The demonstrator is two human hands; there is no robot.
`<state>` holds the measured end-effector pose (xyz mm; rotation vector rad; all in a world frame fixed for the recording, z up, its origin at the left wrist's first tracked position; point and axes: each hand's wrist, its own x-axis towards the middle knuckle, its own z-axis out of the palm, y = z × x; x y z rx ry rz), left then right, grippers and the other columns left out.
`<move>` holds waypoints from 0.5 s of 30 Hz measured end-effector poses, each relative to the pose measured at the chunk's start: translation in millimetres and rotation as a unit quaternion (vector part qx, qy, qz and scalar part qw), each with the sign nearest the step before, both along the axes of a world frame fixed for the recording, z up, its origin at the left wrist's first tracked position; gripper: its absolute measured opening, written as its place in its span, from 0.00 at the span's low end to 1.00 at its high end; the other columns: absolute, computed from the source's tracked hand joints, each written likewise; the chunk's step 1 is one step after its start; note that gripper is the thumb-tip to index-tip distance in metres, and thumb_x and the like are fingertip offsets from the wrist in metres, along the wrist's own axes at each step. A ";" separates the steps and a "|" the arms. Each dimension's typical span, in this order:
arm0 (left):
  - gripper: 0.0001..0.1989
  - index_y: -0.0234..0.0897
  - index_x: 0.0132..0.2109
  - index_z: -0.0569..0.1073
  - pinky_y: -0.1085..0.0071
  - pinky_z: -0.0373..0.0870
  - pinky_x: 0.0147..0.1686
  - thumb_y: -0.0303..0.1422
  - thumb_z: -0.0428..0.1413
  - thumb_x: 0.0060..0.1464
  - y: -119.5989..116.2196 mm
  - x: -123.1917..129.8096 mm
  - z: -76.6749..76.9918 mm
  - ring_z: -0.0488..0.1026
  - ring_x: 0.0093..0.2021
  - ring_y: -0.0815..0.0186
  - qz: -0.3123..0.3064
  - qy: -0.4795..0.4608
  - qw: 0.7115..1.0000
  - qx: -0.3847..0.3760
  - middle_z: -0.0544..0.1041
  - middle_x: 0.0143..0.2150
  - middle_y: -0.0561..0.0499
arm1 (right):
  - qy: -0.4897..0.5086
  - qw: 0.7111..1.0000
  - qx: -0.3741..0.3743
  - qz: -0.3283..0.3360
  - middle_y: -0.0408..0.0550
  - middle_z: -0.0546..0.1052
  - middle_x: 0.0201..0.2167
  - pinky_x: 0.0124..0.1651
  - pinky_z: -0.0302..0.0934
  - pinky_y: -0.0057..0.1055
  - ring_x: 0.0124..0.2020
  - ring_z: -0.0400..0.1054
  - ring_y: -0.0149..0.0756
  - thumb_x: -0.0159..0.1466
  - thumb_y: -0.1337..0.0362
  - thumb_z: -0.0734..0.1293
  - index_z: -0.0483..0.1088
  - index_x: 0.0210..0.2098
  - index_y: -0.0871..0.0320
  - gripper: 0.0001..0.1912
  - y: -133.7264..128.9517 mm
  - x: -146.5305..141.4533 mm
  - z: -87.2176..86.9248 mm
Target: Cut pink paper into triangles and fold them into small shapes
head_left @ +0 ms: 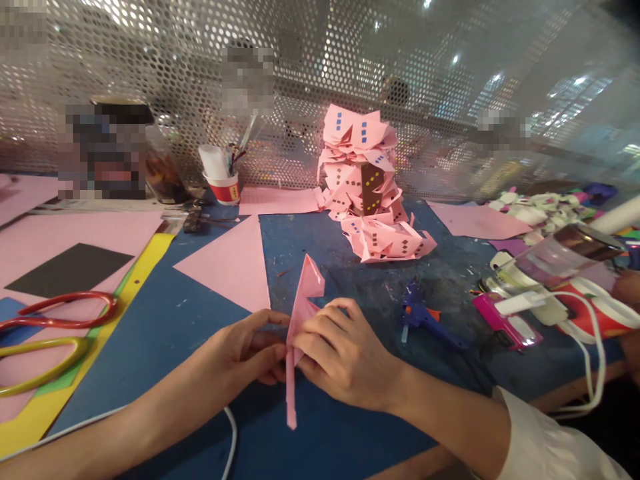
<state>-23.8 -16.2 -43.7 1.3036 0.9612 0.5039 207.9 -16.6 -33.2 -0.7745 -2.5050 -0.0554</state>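
Observation:
Between my two hands, above the blue tabletop (320, 440), stands a folded piece of pink paper (301, 300), narrow and upright with a pointed top. My left hand (260, 350) pinches its left side, thumb and fingers closed on it. From the right, my right hand (345, 350) grips the same paper with bent fingers, which hide part of the folds. Just beyond my left hand lies a flat pink paper sheet (230, 263). Farther back is a stack of folded pink paper pieces (357, 180) with small blue, brown and yellow squares on them.
A blue glue gun (430, 317) lies to the right, near a pink device (507, 323), a white cable (597, 353) and a clear bottle (560, 257). Red-handled scissors (65, 310) and yellow-handled scissors (45, 363) rest on coloured sheets at left. A cup (223, 188) stands by the perforated metal screen (290, 67).

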 end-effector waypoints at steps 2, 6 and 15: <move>0.20 0.43 0.60 0.66 0.68 0.77 0.39 0.43 0.54 0.65 -1.4 -3.5 0.2 0.79 0.37 0.63 0.017 0.091 0.988 0.126 0.80 0.39 0.51 | -0.005 1.000 0.007 0.001 0.47 0.77 0.37 0.54 0.56 0.43 0.43 0.67 0.38 0.72 0.65 0.61 0.71 0.43 0.59 0.08 0.5 0.3 -1.5; 0.10 0.45 0.53 0.71 0.69 0.73 0.44 0.34 0.53 0.66 -2.4 -5.2 6.0 0.76 0.43 0.64 0.036 0.230 0.891 0.391 0.77 0.44 0.52 | -0.009 1.000 0.012 0.012 0.47 0.77 0.36 0.53 0.57 0.43 0.41 0.67 0.38 0.72 0.65 0.62 0.72 0.39 0.59 0.08 1.3 -0.1 -4.9; 0.10 0.40 0.49 0.74 0.64 0.66 0.61 0.24 0.51 0.67 1.5 -4.0 -3.6 0.67 0.61 0.63 -0.067 0.191 0.803 0.560 0.78 0.52 0.49 | -0.050 0.999 -0.011 0.015 0.47 0.77 0.38 0.55 0.56 0.44 0.42 0.67 0.39 0.72 0.61 0.63 0.72 0.40 0.59 0.10 1.1 1.8 -4.6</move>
